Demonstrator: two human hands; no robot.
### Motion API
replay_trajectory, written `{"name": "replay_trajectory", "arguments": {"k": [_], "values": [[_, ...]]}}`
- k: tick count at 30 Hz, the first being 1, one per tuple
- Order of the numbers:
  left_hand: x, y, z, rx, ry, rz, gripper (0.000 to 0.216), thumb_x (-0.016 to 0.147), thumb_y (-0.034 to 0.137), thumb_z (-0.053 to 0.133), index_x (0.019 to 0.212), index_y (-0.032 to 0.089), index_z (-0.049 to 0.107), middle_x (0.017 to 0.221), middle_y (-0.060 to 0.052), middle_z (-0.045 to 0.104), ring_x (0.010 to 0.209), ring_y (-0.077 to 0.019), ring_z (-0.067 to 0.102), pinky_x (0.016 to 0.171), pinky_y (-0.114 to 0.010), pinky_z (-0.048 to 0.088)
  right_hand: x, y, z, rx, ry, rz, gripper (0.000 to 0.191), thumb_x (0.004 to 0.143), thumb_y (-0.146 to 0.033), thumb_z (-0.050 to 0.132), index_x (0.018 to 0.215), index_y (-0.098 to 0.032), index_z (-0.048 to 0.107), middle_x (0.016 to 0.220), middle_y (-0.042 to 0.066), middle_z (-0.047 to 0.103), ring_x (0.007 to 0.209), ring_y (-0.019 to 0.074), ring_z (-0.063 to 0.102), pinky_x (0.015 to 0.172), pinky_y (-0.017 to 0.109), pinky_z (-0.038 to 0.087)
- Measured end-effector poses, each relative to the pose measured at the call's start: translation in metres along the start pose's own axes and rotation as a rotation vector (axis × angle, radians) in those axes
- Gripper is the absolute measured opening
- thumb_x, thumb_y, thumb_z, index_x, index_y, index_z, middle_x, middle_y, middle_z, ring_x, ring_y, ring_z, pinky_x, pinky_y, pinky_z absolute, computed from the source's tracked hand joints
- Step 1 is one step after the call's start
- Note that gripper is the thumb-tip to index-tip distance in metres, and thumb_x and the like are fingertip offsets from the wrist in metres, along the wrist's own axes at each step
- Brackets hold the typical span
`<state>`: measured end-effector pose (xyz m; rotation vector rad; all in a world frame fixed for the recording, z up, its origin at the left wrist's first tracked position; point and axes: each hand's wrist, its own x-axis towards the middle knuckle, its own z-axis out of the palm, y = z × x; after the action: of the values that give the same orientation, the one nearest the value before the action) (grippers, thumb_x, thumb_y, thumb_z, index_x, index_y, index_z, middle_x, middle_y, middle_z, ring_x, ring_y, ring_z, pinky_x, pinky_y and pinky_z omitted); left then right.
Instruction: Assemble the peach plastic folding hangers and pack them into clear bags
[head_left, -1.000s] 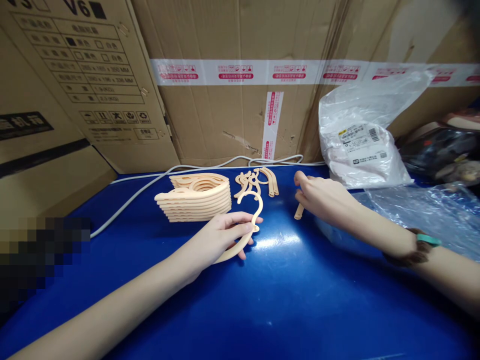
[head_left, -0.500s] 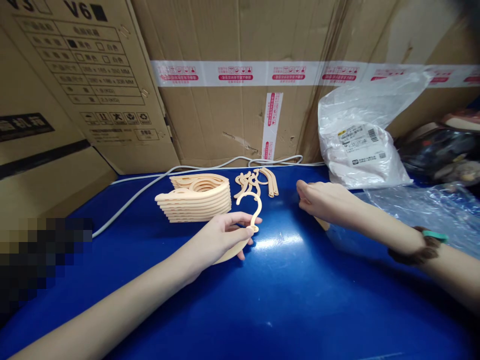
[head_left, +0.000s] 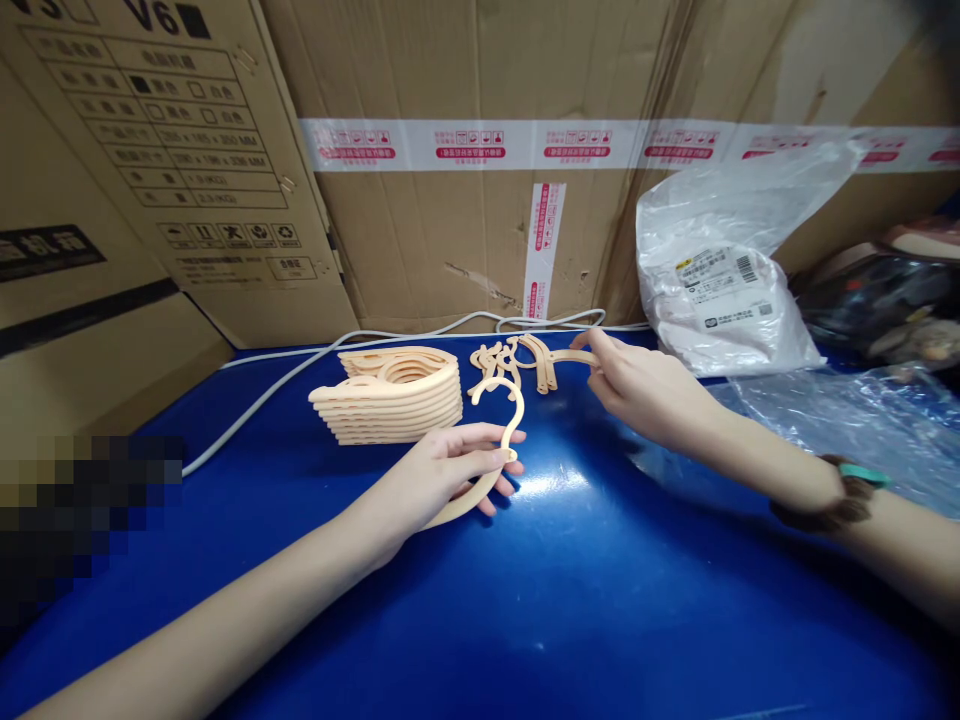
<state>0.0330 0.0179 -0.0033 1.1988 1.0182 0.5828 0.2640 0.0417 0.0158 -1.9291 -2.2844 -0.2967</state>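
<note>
Your left hand (head_left: pixel 439 465): grip closed on hooked hanger (head_left: pixel 517 408). Your right hand (head_left: pixel 645 390): pinching curved hanger arm (head_left: pixel 573 356), seemingly overlapping loose hanger arms (head_left: pixel 541 368); a tug could scatter them.

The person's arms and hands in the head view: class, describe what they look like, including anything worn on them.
The left hand wears no glove, and no sleeve or wristband shows on that arm. The right hand is also ungloved, with no sleeve in view; around its wrist sit a fuzzy, dark brown band and a narrow teal-green band.
</note>
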Motion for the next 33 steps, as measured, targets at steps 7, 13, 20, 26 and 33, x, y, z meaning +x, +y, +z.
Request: {"name": "replay_trajectory", "arguments": {"k": [7, 13, 20, 26, 33], "values": [[0.000, -0.003, -0.002, -0.028, -0.044, 0.001, 0.029, 0.088, 0.019, 0.060, 0.115, 0.010, 0.065, 0.086, -0.007, 0.073, 0.067, -0.0117, 0.064, 0.057, -0.020, 0.050, 0.000, 0.003, 0.002, 0.078, 0.086, -0.128, 0.031, 0.099, -0.026, 0.033, 0.119, -0.018, 0.056, 0.105, 0.013, 0.072, 0.083, 0.0234, 0.068, 0.064, 0.030, 0.044], [-0.001, -0.003, -0.003, -0.024, -0.053, 0.026, 0.029, 0.088, 0.016, 0.059, 0.116, 0.009, 0.065, 0.086, -0.007, 0.073, 0.066, -0.0114, 0.064, 0.056, -0.020, 0.050, 0.001, 0.003, 0.000, 0.145, 0.037, -0.170, 0.034, 0.100, -0.030, 0.036, 0.123, -0.020, 0.059, 0.088, 0.007, 0.072, 0.073, 0.0204, 0.066, 0.063, 0.029, 0.040], [-0.001, 0.000, 0.001, -0.036, 0.015, -0.001, 0.029, 0.088, 0.015, 0.058, 0.115, 0.008, 0.065, 0.085, -0.007, 0.072, 0.064, -0.0112, 0.062, 0.054, -0.020, 0.050, -0.004, -0.005, -0.004, 0.028, -0.067, -0.137, 0.031, 0.090, -0.011, 0.041, 0.116, -0.015, 0.057, 0.076, 0.006, 0.068, 0.059, 0.0187, 0.056, 0.052, 0.027, 0.027], [-0.002, 0.003, 0.004, -0.040, 0.040, -0.018, 0.026, 0.090, 0.013, 0.057, 0.114, 0.008, 0.065, 0.082, -0.006, 0.072, 0.061, -0.0107, 0.062, 0.053, -0.020, 0.050, -0.003, -0.002, 0.002, 0.219, -0.128, -0.261, 0.035, 0.086, -0.007, 0.039, 0.115, -0.018, 0.055, 0.084, 0.003, 0.069, 0.065, 0.0173, 0.057, 0.057, 0.027, 0.030], [-0.001, 0.003, 0.003, -0.039, 0.045, -0.019, 0.026, 0.090, 0.012, 0.056, 0.113, 0.008, 0.065, 0.083, -0.006, 0.072, 0.061, -0.0107, 0.062, 0.053, -0.020, 0.051, 0.001, 0.002, 0.010, 0.656, -0.204, -0.396, 0.026, 0.097, -0.022, 0.035, 0.088, -0.019, 0.059, 0.074, 0.000, 0.065, 0.066, 0.0138, 0.056, 0.066, 0.026, 0.037]]}}
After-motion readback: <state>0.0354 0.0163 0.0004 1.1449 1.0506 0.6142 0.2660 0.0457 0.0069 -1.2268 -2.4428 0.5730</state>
